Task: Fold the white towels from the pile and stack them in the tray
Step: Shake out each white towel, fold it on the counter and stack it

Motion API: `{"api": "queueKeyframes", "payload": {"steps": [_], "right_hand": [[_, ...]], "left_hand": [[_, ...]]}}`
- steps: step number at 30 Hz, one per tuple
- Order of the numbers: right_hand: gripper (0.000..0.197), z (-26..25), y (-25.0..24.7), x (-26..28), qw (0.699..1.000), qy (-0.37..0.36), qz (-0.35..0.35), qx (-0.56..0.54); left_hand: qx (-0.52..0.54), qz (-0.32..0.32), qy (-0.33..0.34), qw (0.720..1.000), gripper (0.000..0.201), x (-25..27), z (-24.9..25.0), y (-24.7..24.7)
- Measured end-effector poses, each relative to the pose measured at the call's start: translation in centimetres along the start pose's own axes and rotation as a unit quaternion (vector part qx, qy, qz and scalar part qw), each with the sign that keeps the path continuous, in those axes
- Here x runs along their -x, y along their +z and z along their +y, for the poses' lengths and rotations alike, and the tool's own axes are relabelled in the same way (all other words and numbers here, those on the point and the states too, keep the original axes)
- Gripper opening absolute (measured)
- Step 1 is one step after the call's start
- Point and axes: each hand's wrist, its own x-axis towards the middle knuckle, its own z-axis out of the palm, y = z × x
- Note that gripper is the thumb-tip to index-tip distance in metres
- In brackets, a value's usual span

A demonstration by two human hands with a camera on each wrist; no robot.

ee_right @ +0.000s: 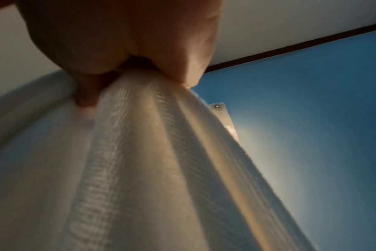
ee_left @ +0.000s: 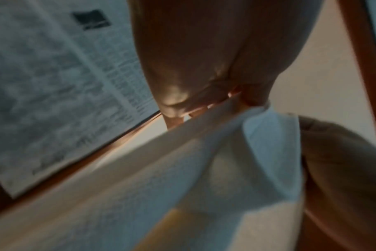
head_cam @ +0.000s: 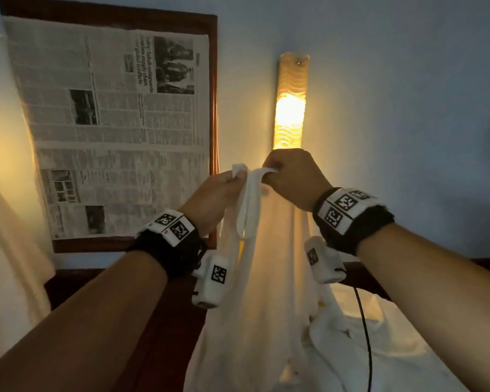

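Where both grips pinch, towel (head_cam: 255, 278) below.

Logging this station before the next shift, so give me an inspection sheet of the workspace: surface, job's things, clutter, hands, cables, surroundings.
Surface: white sheet, rumpled, at lower right.
Job's things: white towel held up, hanging down; more white cloth heaped below; tray not in view.
Clutter: nothing seen.
Hands: left hand and right hand each pinch the towel's top edge, close together.
Cables: black cable runs over the sheet.
Surroundings: framed newspaper, lit wall lamp, blue wall.
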Motion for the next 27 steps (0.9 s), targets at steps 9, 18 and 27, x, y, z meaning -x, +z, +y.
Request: {"api": "queueKeyframes", "payload": {"steps": [9,18,27], "right_hand": [[0.032,7.8,-0.6,4.5,0.993,0.066,-0.082,-0.060],[0.019,18.7,-1.0,9.2,0.977,0.173,-0.080,-0.095],[0.019,7.9,-2.2,3.5,0.979,-0.057,-0.008,-0.197]], "left_hand": [[-0.110,0.073,0.076,0.988,0.042,-2.6,2.2,5.5],[-0.088,0.125,0.034,0.988,0.041,-1.8,1.4,6.3],[-0.037,0.150,0.028,0.988,0.054,-1.4,1.1,9.7]]}}
